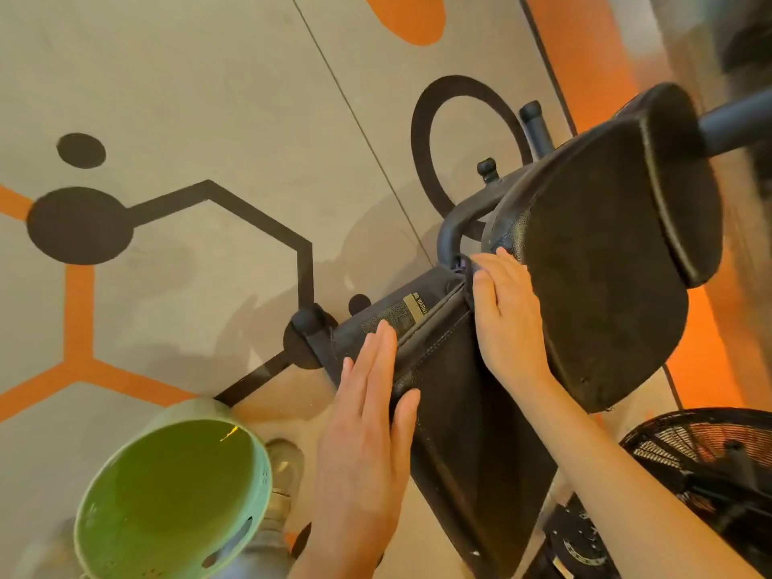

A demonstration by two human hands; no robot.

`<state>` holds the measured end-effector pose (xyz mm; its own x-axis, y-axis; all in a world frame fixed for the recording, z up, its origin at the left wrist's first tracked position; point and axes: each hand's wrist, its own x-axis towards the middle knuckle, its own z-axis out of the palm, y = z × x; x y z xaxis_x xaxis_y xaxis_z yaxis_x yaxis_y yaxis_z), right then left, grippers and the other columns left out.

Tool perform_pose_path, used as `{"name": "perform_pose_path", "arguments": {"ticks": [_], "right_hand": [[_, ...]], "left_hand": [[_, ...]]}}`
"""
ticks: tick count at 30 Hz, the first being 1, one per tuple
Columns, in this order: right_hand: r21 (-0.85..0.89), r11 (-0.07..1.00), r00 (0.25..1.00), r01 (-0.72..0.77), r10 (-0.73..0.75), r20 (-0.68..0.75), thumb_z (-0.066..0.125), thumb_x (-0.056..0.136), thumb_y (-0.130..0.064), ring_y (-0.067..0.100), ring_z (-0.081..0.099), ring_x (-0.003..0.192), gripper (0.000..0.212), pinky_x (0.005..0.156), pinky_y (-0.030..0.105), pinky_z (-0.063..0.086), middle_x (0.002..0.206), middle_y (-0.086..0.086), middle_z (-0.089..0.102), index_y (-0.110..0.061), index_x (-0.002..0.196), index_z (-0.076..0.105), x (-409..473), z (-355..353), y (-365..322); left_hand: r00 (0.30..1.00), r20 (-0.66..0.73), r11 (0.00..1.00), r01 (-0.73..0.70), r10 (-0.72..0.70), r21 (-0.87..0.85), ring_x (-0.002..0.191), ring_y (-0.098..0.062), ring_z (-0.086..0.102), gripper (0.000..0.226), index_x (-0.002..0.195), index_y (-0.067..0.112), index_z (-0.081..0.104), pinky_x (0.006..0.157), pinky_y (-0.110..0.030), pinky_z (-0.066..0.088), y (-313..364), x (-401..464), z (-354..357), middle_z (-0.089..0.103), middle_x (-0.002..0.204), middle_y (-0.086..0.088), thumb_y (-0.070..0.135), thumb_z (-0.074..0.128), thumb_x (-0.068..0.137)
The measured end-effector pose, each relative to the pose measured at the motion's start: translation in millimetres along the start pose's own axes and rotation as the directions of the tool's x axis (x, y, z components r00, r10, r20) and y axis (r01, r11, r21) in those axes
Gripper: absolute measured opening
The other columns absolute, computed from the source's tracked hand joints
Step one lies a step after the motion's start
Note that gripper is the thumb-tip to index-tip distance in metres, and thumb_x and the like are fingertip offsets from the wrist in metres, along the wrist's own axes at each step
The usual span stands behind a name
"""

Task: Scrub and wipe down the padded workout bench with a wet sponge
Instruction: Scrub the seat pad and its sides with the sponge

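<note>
both hands rest on the black padded bench [493, 415], which runs from bottom centre up to the right. the left hand [367, 415] lies flat along the left edge of the long pad, fingers straight and close together, thumb hooked over the pad's edge; its grip is spread, pinching nothing. the right hand [505, 323] lies palm down at the gap between the long pad and the seat pad [601, 261], fingers pointing up-left, fingertips at the pad's corner near the frame [397, 315]. a bit of purple shows just past those fingertips; whether the grip pinches it i cannot tell. no sponge is clearly visible. a warning label [413, 309] sits on the frame between the hands. a green bucket [171, 491] with greenish water stands on the floor at lower left, beside a shoe [284, 474]. a black fan [702, 453] stands at lower right. the floor [188, 98] is grey with black and orange hexagon markings.
</note>
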<state>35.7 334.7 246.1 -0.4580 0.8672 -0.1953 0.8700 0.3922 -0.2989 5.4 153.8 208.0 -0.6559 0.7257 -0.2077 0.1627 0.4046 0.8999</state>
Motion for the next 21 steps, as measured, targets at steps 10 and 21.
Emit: {"name": "perform_pose_path", "arguments": {"ticks": [10,21], "right_hand": [[-0.052,0.963,0.957,0.265,-0.255,0.139,0.026,0.101,-0.025,0.01,0.044,0.127,0.034,0.121,0.027,0.009,0.116,-0.015,0.054,-0.023,0.113,0.058,0,-9,-1],[-0.034,0.988,0.972,0.151,-0.142,0.186,0.023,0.099,-0.049,0.013,0.04,0.134,0.043,0.12,0.046,0.016,0.133,0.0,0.054,-0.028,0.122,0.053,-2,-13,-2]], "left_hand": [[0.997,0.005,0.983,0.074,-0.074,-0.17,0.137,0.025,-0.008,0.054,0.147,0.058,-0.011,0.12,-0.039,0.013,12,-4,-5,-0.012,0.148,0.049,0.067,0.004,0.095],[0.983,0.133,0.957,0.158,-0.128,-0.244,0.132,0.027,-0.021,0.052,0.132,0.068,-0.03,0.108,-0.001,-0.012,18,-3,-16,-0.027,0.141,0.052,0.055,0.008,0.099]]}}
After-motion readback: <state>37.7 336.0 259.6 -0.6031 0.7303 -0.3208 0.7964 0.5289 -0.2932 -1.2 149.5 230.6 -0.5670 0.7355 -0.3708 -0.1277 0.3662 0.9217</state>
